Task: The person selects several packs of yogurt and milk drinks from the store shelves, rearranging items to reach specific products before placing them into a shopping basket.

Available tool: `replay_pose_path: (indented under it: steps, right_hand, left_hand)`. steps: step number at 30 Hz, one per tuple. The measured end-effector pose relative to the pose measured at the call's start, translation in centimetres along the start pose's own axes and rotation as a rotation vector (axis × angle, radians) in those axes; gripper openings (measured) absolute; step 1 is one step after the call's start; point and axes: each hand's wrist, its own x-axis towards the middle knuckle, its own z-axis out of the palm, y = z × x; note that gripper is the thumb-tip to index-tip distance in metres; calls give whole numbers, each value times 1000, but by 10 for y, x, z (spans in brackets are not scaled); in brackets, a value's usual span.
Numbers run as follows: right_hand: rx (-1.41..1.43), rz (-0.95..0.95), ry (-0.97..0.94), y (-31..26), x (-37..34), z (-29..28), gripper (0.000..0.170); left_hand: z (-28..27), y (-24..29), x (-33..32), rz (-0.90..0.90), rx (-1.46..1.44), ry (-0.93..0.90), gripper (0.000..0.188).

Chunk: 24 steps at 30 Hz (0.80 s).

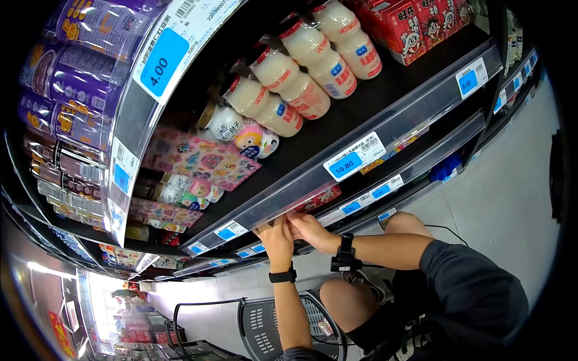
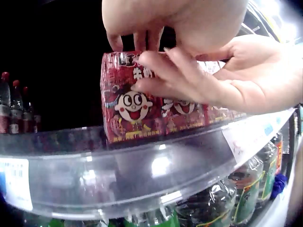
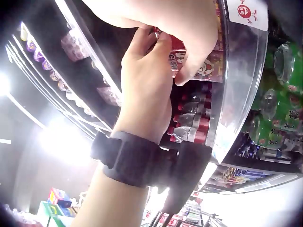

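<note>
Apparently, the likeliest trouble is the wrap: the pack (image 2: 135, 111), in the middle of the left-wrist frame, looks like red cartons under shiny film, and a hard pull at its top could tear the film and loosen cartons. It stands just behind the clear lip (image 2: 113, 179), so dragging it without lifting could catch its base and tip it. Knuckles could also knock the rail (image 1: 415, 114) of the shelf above, since both hands are close to it near the centre of the head frame. The bottles (image 2: 16, 106), at the left edge of the left-wrist frame, seem less at risk.

The left hand (image 1: 276, 242) is narrow, fingers bent down at the pack's top, seeming to pinch there. The right hand (image 1: 313, 231) touches the pack's front, fingers half bent; whether it grips, I cannot tell.
</note>
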Motion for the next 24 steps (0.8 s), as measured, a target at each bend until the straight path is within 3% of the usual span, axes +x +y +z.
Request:
replay_pose_path:
  steps: [2,4,5,8,9,13,16,18,24]
  right_hand:
    - [-65,-47,84,2,-2,3,41]
    - [-47,-64,47,5,-1,1,35]
    - [-46,-71,62,5,1,0,30]
    - [-112,-143,176,15,3,1,23]
    - [-105,-161,237,17,3,5,19]
    - [-128,-176,263,17,5,9,22]
    - [-183,-146,237,15,4,12,27]
    - [-137,-240,238,20,5,16,23]
    - [-191,-270,319,28,9,18,23]
  left_hand:
    - [11,-6,-6,-52,-24,64,39]
    - [13,-7,-7,-344,-282,180,54]
    - [16,-11,-7,-345,-282,178,54]
    - [28,-31,-8,-611,-1130,132,45]
    - [36,-35,-10,-629,-1099,69,36]
    - [52,-51,-14,-635,-1065,42,30]
    - [49,-50,-12,-635,-1037,11,30]
    - [43,-48,-15,-671,-1011,-70,30]
    - [50,-49,-28,-594,-1018,0,29]
